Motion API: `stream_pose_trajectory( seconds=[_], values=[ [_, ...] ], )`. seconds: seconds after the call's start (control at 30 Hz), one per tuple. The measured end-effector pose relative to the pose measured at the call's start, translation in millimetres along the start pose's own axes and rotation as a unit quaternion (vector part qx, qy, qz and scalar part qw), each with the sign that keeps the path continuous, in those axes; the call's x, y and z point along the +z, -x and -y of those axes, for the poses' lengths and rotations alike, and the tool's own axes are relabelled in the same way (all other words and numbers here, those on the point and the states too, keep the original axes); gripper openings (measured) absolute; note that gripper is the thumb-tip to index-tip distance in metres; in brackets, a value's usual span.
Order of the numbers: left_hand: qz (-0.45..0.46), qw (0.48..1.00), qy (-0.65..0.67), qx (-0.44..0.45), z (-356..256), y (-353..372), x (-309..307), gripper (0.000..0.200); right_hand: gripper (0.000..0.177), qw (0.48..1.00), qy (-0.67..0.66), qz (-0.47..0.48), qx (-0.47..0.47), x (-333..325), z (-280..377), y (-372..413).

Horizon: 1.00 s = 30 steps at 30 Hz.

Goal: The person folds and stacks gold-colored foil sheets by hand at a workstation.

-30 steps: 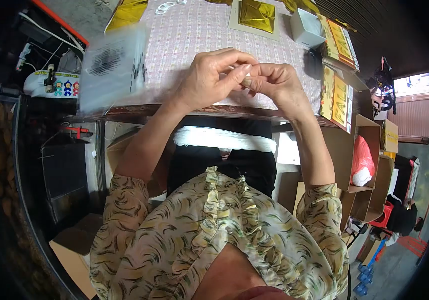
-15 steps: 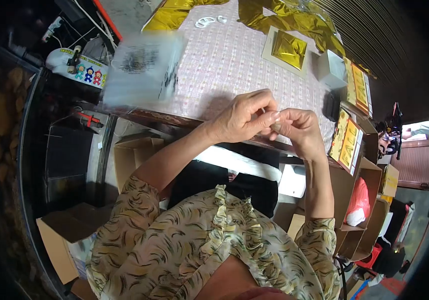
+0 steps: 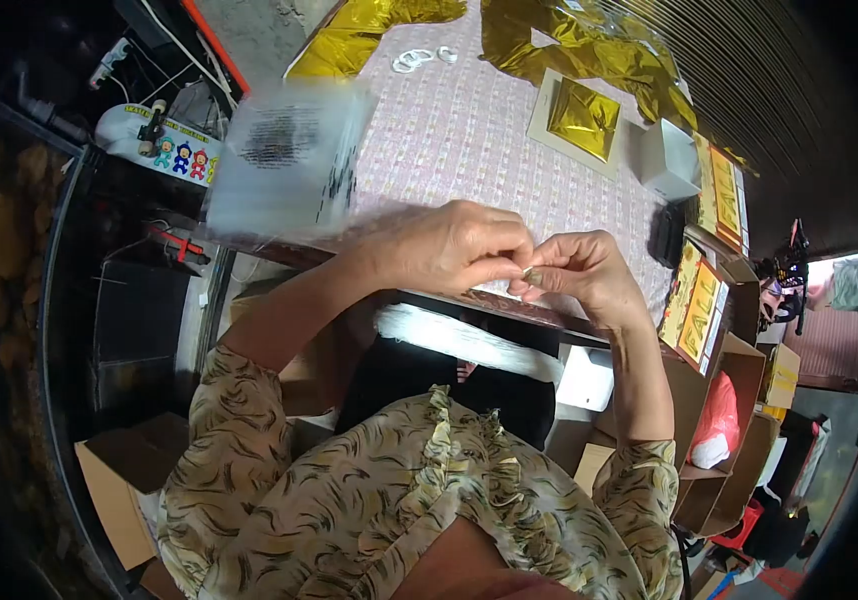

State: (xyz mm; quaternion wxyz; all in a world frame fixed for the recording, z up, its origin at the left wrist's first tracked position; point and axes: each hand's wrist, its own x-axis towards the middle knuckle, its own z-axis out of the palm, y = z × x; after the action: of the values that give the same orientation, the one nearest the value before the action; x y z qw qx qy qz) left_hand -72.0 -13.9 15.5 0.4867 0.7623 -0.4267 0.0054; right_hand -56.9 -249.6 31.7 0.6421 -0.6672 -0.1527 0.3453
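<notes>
Left hand: fingers (image 3: pixel 494 262) pinched narrow at the tips, left hand (image 3: pixel 454 245) over the near table edge (image 3: pixel 569 318)
Right hand: right hand (image 3: pixel 589 280) just beside it, thumb and forefinger also pinched together, tips meeting the left's
Held item: tiny pale bit (image 3: pixel 527 271) between both hands' fingertips; too small to identify
Lap: bundle of white strands (image 3: pixel 469 345) lying crosswise on dark trousers (image 3: pixel 409 385), below the hands
Tabletop: pink-white patterned cloth (image 3: pixel 439 140)
Table left: clear plastic sheets (image 3: pixel 289 150) with dark print
Table far side: white rings (image 3: pixel 424 59), crumpled gold foil (image 3: pixel 614 60)
Table right: gold foil square (image 3: pixel 585 118) on a pale card (image 3: pixel 541 122); white box (image 3: pixel 671 160) near it; black object (image 3: pixel 665 233), cannot tell what
Right edge: printed "FALL" panel (image 3: pixel 696 305)
</notes>
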Motion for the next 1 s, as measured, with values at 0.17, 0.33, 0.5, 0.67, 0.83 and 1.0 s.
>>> stream_pose_trajectory(
  seconds=[0.17,0.33,0.5,0.67,0.83,1.0],
  values=[
    [-0.017,0.997,-0.072,0.024,19.8,-8.8,-20.3,0.007,0.022,0.997,-0.054,-0.038,-0.044,-8.4,-11.4,-9.4],
    [-0.137,0.958,0.048,-0.246,109.1,-25.2,-85.1,0.012,0.038,0.909,-0.082,-0.315,-0.26,-27.6,-10.6,-8.8],
    [-0.171,0.921,-0.111,-0.332,224.0,-52.8,-144.4,0.011,0.029,0.939,-0.051,-0.289,-0.177,-48.7,-37.3,2.8],
    [-0.193,0.862,-0.371,-0.287,272.8,-64.5,-154.4,0.018,0.022,0.944,0.001,-0.303,-0.129,-52.3,-52.7,21.3],
    [-0.145,0.848,-0.439,-0.259,244.3,-57.4,-152.7,0.023,0.021,0.95,0.028,-0.294,-0.096,-56.1,-65.5,41.0],
    [-0.239,0.889,-0.384,-0.069,164.3,-33.9,-112.7,0.032,0.019,0.945,0.051,-0.305,-0.102,-61.5,-67.5,77.6]
  ],
)
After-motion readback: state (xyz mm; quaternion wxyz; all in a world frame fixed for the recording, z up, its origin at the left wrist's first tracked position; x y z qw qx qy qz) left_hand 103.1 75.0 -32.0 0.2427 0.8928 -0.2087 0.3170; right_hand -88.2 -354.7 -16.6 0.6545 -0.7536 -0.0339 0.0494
